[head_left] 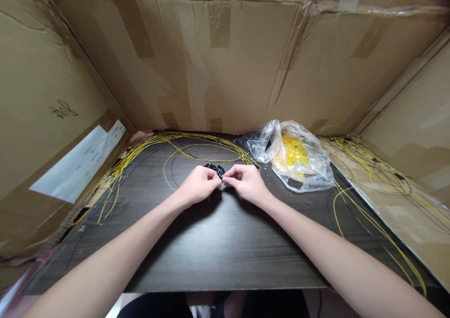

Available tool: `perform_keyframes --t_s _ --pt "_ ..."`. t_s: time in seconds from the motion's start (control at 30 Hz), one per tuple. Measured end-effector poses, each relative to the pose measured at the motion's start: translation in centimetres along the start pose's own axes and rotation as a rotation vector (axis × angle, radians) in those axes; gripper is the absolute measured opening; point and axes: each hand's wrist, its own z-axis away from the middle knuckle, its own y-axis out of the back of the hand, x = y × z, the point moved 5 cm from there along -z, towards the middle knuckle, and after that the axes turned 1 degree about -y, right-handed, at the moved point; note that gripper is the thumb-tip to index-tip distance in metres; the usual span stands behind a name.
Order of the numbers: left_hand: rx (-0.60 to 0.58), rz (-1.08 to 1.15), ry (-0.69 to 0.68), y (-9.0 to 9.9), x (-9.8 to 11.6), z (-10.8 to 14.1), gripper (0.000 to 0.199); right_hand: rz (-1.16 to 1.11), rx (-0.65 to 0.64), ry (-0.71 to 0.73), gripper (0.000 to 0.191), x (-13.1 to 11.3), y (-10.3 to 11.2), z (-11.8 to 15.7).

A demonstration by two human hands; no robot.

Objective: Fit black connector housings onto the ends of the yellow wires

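Note:
My left hand [201,184] and my right hand [245,180] meet fingertip to fingertip over the middle of the dark table. Both are closed in a pinch, and whatever lies between the fingertips is too small to name. Just behind the fingers sits a pile of small shiny black pieces [215,168], partly covered by my hands. A thin yellow wire [165,172] curves down behind my left hand, its end hidden there. Beyond the hands stretches a bundle of yellow wires [197,157], with small metal tips near its right end.
A clear plastic bag [318,168] with small yellow pieces stands at the back right, beside a bag of black pieces [248,142]. More yellow wires [369,161] lie on cardboard at the right. Cardboard walls [246,74] enclose the table [211,257]. A white paper [79,163] is on the left wall.

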Motion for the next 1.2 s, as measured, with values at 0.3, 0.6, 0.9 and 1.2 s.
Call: perform_keyframes --t_s 0.3,0.6,0.9,1.2 --pt "0.077 -0.024 -0.017 0.5 0.3 0.0 0.018 0.146 0.048 0.108 0.007 -1.3 1.0 -0.3" --pt "0.109 -0.047 0.002 1.0 -0.1 -0.3 0.018 0.29 0.518 0.07 0.019 0.2 8.5 -1.7" --pt "0.12 -0.057 -0.022 1.1 -0.2 -0.3 0.018 0.799 0.352 -0.062 0.018 1.3 9.7 -2.3" --pt "0.149 -0.071 -0.025 1.4 -0.2 -0.5 0.018 1.023 0.358 -0.068 0.015 0.4 9.1 -1.7"
